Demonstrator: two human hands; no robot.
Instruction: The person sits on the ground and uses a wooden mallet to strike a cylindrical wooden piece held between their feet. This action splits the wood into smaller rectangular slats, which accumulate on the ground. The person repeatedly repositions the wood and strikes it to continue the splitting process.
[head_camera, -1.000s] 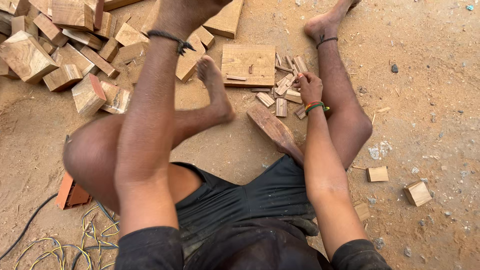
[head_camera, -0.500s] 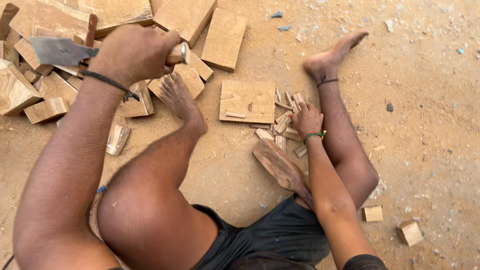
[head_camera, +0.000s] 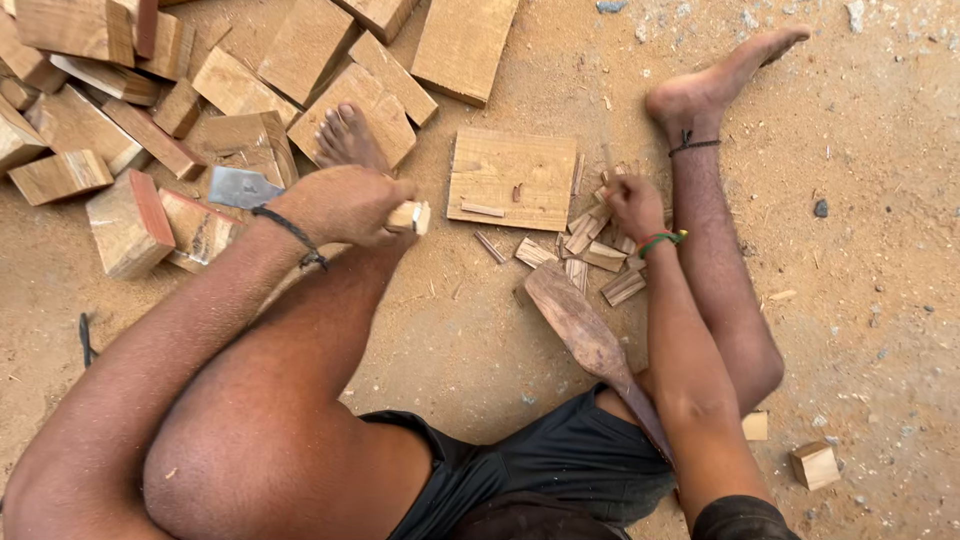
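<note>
Seated on a sandy floor (head_camera: 850, 250), a person's left hand (head_camera: 345, 205) keeps a closed grip on a wooden-handled chopping blade (head_camera: 240, 187) at centre left. The right hand (head_camera: 632, 203) pinches a thin wood stick (head_camera: 605, 150) upright beside a flat chopping board (head_camera: 510, 178), with split wood pieces (head_camera: 600, 255) just below and stacked blocks (head_camera: 110, 120) upper left.

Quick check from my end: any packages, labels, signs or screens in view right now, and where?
None in view: only bare wooden blocks and a flat board on sandy ground.
Left hand holds a wooden-handled chopping blade.
Right hand rests among small wood splints.
</note>
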